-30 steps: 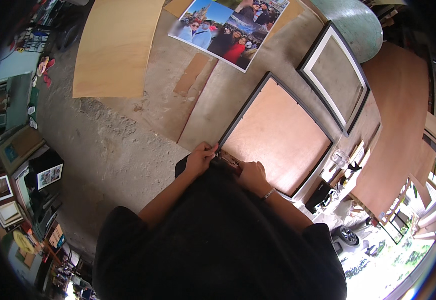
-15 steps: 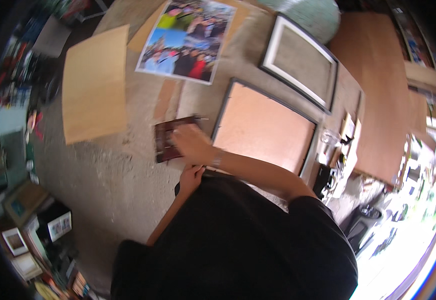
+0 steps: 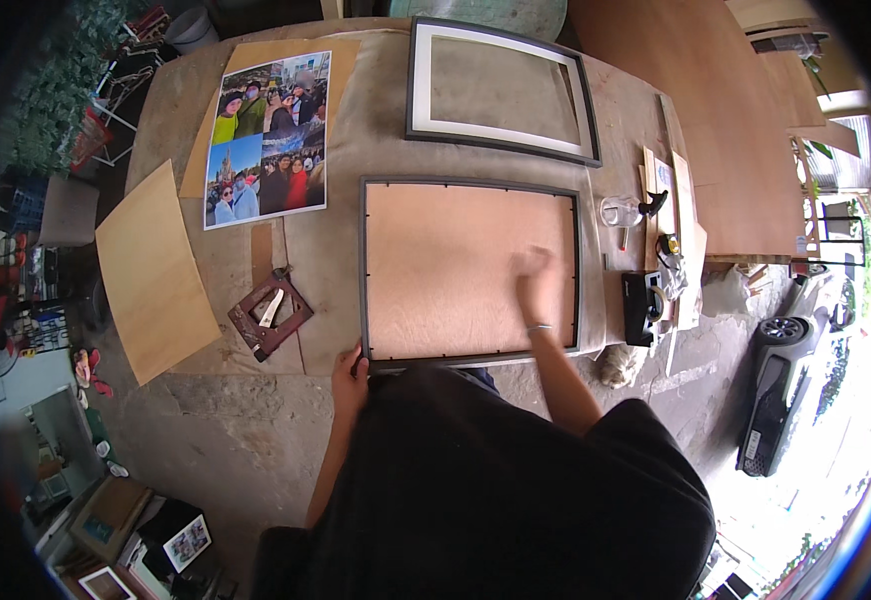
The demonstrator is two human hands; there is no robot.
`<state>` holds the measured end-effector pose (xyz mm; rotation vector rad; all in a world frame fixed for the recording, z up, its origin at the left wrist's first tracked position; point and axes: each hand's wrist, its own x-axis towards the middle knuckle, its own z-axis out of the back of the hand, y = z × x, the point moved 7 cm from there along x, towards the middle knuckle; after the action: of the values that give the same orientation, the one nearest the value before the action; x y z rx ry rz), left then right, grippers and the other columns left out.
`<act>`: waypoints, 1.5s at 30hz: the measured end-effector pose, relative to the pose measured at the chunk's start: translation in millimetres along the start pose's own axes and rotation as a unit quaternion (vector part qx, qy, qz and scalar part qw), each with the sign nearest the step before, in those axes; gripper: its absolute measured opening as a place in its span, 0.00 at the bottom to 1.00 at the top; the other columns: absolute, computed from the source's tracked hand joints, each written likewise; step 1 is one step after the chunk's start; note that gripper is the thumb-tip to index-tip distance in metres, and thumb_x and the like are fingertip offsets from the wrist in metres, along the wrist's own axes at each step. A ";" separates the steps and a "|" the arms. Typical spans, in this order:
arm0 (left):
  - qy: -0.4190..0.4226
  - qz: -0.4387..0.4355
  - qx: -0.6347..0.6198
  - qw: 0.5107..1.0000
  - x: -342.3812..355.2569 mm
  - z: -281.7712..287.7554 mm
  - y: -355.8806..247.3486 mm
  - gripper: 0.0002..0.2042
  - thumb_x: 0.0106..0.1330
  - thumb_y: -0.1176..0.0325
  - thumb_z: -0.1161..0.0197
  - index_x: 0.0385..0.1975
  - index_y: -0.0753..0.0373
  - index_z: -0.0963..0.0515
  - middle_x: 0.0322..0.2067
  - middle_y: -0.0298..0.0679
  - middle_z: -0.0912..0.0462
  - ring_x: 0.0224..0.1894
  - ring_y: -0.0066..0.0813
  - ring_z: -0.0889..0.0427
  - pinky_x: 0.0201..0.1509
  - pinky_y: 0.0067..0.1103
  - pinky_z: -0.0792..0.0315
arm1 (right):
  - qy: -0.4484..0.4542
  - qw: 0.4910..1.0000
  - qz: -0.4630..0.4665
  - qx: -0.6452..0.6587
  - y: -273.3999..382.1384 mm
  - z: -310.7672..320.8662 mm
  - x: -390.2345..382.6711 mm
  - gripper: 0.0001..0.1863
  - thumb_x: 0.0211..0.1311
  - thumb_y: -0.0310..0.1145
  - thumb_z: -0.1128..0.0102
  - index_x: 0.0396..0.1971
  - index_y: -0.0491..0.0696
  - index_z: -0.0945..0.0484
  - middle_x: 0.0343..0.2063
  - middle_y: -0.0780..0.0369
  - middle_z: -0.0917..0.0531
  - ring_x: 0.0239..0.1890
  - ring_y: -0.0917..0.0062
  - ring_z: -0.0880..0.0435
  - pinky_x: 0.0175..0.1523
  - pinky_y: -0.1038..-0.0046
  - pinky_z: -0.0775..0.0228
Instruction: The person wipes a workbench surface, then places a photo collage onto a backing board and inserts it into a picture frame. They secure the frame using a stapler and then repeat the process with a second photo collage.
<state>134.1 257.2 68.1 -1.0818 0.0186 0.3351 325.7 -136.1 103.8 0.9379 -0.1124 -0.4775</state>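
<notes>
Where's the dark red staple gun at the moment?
In the head view, the dark red staple gun lies on the left part of the table, between the tan sheet and the brown-backed picture frame, below the photo print.

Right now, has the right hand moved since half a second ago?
Yes: relative to the photos, the right hand moved right, from the tool to the frame.

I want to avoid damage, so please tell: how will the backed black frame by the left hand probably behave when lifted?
The frame should probably feel stiff: its straight bars surround a flat board. The board seems likely to hold, with small dark tabs along its edges.
</notes>
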 end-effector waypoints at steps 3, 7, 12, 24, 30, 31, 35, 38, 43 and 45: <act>-0.013 -0.031 0.044 0.998 -1.4 -21.4 -15.0 0.16 0.66 0.65 0.39 0.52 0.65 0.22 0.39 0.52 0.22 0.43 0.49 0.22 0.50 0.34 0.28 | -0.126 0.928 -0.021 -0.351 -104.4 138.6 42.9 0.34 0.56 0.56 0.36 0.48 0.40 0.30 0.45 0.45 0.25 0.48 0.48 0.25 0.52 0.53 0.30; -0.105 -0.052 0.109 0.987 43.8 -13.6 -1.7 0.17 0.66 0.65 0.39 0.52 0.65 0.23 0.37 0.54 0.23 0.43 0.51 0.24 0.49 0.37 0.30 | 0.042 0.972 0.022 -0.230 -144.1 102.6 25.2 0.23 0.64 0.44 0.45 0.50 0.43 0.33 0.44 0.40 0.28 0.48 0.43 0.26 0.52 0.50 0.32; -0.170 -0.029 0.132 0.976 60.4 -36.0 -10.3 0.17 0.66 0.64 0.39 0.51 0.65 0.22 0.35 0.53 0.24 0.41 0.48 0.24 0.45 0.36 0.30 | -0.009 0.975 0.005 -0.223 -134.2 99.3 34.9 0.17 0.66 0.39 0.49 0.48 0.44 0.35 0.42 0.37 0.28 0.46 0.38 0.27 0.53 0.48 0.34; 0.110 0.219 -0.147 0.958 34.3 42.9 -74.7 0.21 0.72 0.58 0.45 0.52 0.71 0.22 0.44 0.39 0.15 0.41 0.24 0.17 0.45 0.23 0.25 | 0.256 0.964 0.008 -0.073 -115.9 156.9 41.2 0.17 0.69 0.38 0.51 0.53 0.46 0.33 0.38 0.52 0.19 0.38 0.58 0.18 0.41 0.58 0.29; -0.010 0.135 -0.247 0.960 52.3 119.3 -122.0 0.22 0.72 0.51 0.45 0.51 0.66 0.23 0.46 0.41 0.18 0.49 0.31 0.21 0.56 0.28 0.30 | 0.316 0.903 0.081 0.279 37.7 220.4 67.4 0.44 0.72 0.66 0.76 0.56 0.41 0.26 0.44 0.60 0.20 0.49 0.76 0.25 0.56 0.72 0.33; -0.010 0.085 -0.120 0.989 76.2 126.8 -90.9 0.26 0.72 0.48 0.48 0.55 0.66 0.26 0.51 0.43 0.20 0.54 0.34 0.23 0.61 0.30 0.33 | 0.291 0.924 0.113 0.220 19.2 209.9 92.2 0.42 0.72 0.65 0.75 0.56 0.42 0.26 0.37 0.64 0.22 0.40 0.80 0.28 0.46 0.74 0.37; 0.000 -0.094 -0.420 0.903 180.2 27.1 -153.9 0.38 0.73 0.37 0.63 0.71 0.64 0.47 0.72 0.40 0.47 0.73 0.30 0.50 0.75 0.30 0.58 | 0.064 0.893 0.133 0.425 -70.4 157.8 190.0 0.38 0.72 0.63 0.66 0.70 0.50 0.43 0.53 0.66 0.26 0.54 0.77 0.29 0.61 0.71 0.40; -0.078 -0.075 -0.397 0.912 216.9 2.7 -151.4 0.43 0.71 0.32 0.69 0.72 0.65 0.51 0.73 0.40 0.50 0.74 0.31 0.52 0.76 0.27 0.62 | 0.018 0.853 0.027 0.520 -55.3 103.2 204.3 0.39 0.73 0.61 0.63 0.73 0.49 0.52 0.72 0.61 0.46 0.73 0.72 0.47 0.74 0.71 0.57; -0.145 -0.062 -0.223 0.962 155.8 48.0 -171.7 0.37 0.70 0.34 0.59 0.55 0.70 0.34 0.53 0.40 0.32 0.55 0.29 0.34 0.59 0.24 0.40 | 0.155 0.948 0.184 0.210 13.4 111.0 174.5 0.18 0.66 0.41 0.37 0.40 0.39 0.23 0.35 0.64 0.17 0.37 0.80 0.23 0.46 0.76 0.29; -0.141 -0.052 -0.254 0.956 109.2 83.3 -140.8 0.20 0.63 0.49 0.32 0.34 0.64 0.21 0.28 0.28 0.20 0.30 0.19 0.23 0.34 0.21 0.28 | 0.266 0.928 0.169 0.199 68.3 111.6 137.3 0.18 0.58 0.29 0.30 0.44 0.37 0.24 0.38 0.62 0.17 0.41 0.80 0.21 0.48 0.75 0.29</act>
<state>264.5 297.9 209.7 -1.5269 -0.3973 0.4083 438.5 -246.2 209.2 1.3877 0.1279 0.1384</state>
